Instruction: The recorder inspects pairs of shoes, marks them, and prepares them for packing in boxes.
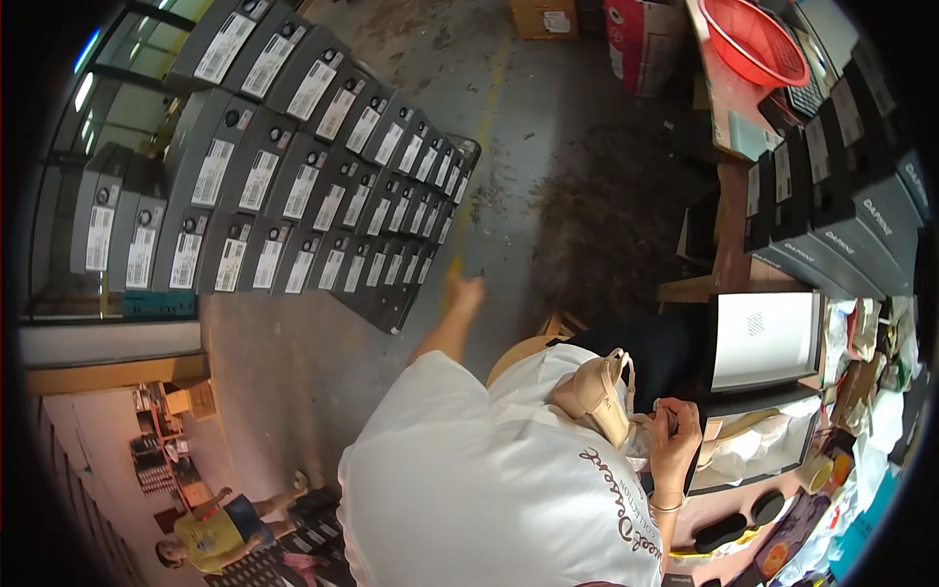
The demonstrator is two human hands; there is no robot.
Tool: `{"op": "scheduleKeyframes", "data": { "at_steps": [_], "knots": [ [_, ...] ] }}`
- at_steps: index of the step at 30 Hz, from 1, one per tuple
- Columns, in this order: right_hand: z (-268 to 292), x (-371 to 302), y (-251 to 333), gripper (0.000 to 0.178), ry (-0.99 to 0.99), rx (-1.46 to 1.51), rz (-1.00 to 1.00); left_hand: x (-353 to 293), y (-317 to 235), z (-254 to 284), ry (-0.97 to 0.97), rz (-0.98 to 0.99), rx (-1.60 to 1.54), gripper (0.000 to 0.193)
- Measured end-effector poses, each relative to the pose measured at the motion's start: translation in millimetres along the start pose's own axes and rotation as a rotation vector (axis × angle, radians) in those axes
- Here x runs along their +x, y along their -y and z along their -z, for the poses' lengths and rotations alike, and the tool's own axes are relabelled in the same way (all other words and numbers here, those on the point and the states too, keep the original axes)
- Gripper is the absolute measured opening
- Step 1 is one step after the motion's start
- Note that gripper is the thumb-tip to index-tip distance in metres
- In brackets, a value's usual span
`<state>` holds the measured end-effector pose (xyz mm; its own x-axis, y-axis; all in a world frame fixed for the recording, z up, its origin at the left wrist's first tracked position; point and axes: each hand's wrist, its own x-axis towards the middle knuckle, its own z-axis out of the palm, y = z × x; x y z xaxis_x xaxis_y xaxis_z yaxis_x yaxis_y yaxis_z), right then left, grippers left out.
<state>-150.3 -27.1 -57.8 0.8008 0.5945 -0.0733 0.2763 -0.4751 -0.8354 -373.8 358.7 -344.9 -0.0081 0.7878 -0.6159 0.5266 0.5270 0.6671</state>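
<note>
A beige strapped shoe [599, 399] lies against the front of my white shirt. Beside it my right hand [675, 435], with a bracelet at the wrist, has its fingers closed on crumpled white tissue paper [641, 438]. My left hand [467, 293] is stretched away from the shoe, over the floor near the stacked boxes; its fingers are smeared and nothing can be made out in them. Just right of my right hand, an open shoebox [804, 452] contains another beige shoe [740, 425] and white tissue. The white inside of a dark box lid [766, 340] shows above it.
Dark grey shoeboxes [259, 176] form a tall stack at left; more boxes [831, 210] stand on the right. A red plastic basket [755, 47] sits on the upper-right table. Black oval items [721, 531] lie on the worktable. A person in yellow [210, 540] is at lower left.
</note>
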Motion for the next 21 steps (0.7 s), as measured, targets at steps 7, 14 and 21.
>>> {"op": "scheduleKeyframes", "data": {
  "at_steps": [7, 14, 21],
  "knots": [
    [-4, 9, 4, 0.009, 0.031, 0.004, -0.043, 32, 78, 93, -0.345, 0.056, 0.142, 0.062],
    [-11, 12, 23, 0.011, -0.023, -0.098, 0.055, -99, -148, -125, 0.559, -0.635, -0.279, 0.027],
    [-15, 8, 19, 0.019, -0.058, -0.172, 0.212, -283, -196, -190, 1.578, -0.643, 0.103, 0.04]
  ]
}}
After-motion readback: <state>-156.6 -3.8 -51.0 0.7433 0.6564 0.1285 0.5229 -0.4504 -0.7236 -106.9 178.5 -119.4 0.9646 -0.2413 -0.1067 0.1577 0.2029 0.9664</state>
